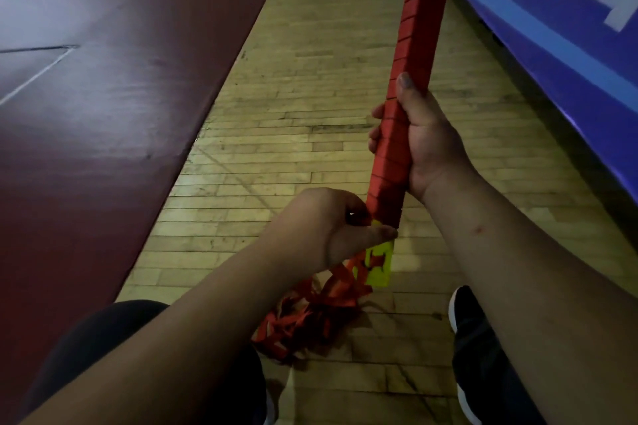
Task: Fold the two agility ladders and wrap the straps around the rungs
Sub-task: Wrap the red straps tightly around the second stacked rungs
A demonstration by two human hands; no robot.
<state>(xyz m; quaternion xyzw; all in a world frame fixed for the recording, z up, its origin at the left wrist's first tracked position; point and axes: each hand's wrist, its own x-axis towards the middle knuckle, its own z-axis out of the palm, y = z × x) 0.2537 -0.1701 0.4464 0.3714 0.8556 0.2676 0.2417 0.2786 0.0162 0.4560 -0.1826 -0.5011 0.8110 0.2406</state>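
A long bundle of ladder rungs [411,38], wound all along with red strap, stands nearly upright and leans toward the top of the view. My right hand [417,134] grips it around the lower part, thumb pointing up. My left hand [331,228] pinches the strap at the bundle's lower end, thumb against the wrapped edge. Below the wrapping, the yellow rung ends [379,266] stick out. A loose tangle of red strap [303,317] hangs from there and lies heaped on the wooden floor between my feet.
A dark red mat [103,97] covers the floor on the left. A blue banner with white lettering [566,10] runs along the right. My black shoe [473,335] stands at the lower right, my dark-clothed knee [114,338] at the lower left.
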